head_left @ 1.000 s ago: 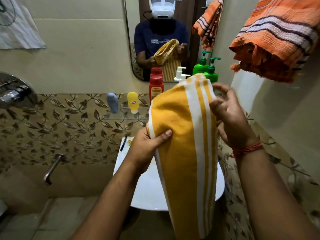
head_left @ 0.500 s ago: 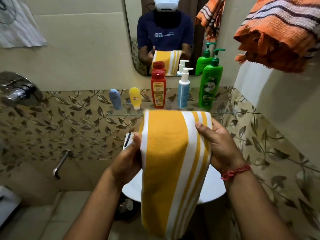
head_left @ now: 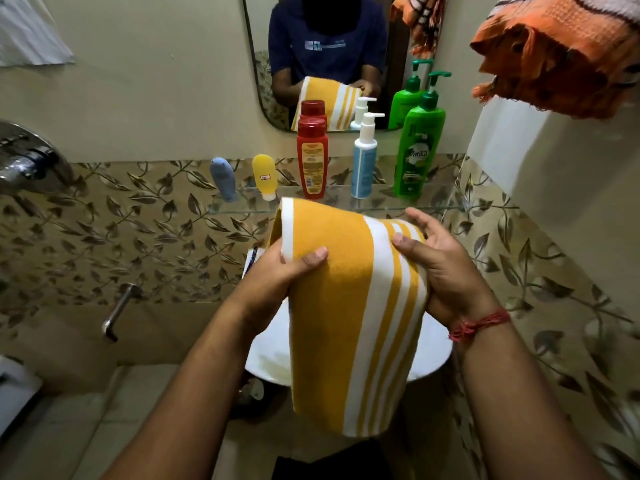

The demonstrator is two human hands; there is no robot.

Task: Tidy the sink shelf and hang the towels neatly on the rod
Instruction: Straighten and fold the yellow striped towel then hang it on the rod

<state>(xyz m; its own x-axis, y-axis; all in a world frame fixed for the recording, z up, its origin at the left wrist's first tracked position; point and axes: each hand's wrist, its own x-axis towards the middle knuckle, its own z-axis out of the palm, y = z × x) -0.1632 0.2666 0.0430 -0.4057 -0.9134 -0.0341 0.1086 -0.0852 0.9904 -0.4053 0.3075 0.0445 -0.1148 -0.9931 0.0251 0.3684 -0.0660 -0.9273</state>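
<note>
Currently both hands hold the yellow striped towel [head_left: 349,306] over the sink [head_left: 433,355], below the glass shelf [head_left: 433,202]. Left hand [head_left: 277,282] pinches the left edge, thumb on top; right hand [head_left: 446,271] wraps the striped right edge. Towel looks soft, light, floppy (folded double, so layers may slide apart). Best gripped at the top fold, both edges. Orange towel [head_left: 561,53] already hangs upper right.
</note>
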